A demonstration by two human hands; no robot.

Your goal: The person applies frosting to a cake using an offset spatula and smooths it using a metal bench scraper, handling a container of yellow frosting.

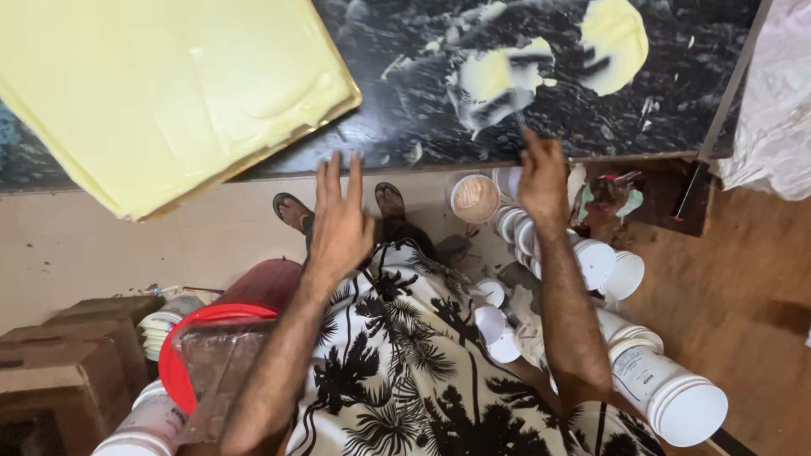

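Underfoot, white jars (676, 397) crowd our sandalled feet on the tiled floor, easy to kick over, we judge. Our left hand (342, 221) hovers spread and empty; our right hand (542, 176) grips a blurred thin tool, spreading pale yellow paste (494, 78) on the black marbled desk (405, 110). Beyond lies a coated yellow board (160, 93); a careless swing might smear it.

Motion-blurred spatula (513, 84), yellow board (160, 93) cropped

A black marbled desk (439, 110) stands over a pale floor (76, 245); right of it brown wooden flooring (743, 287), left brown cardboard boxes (59, 371).
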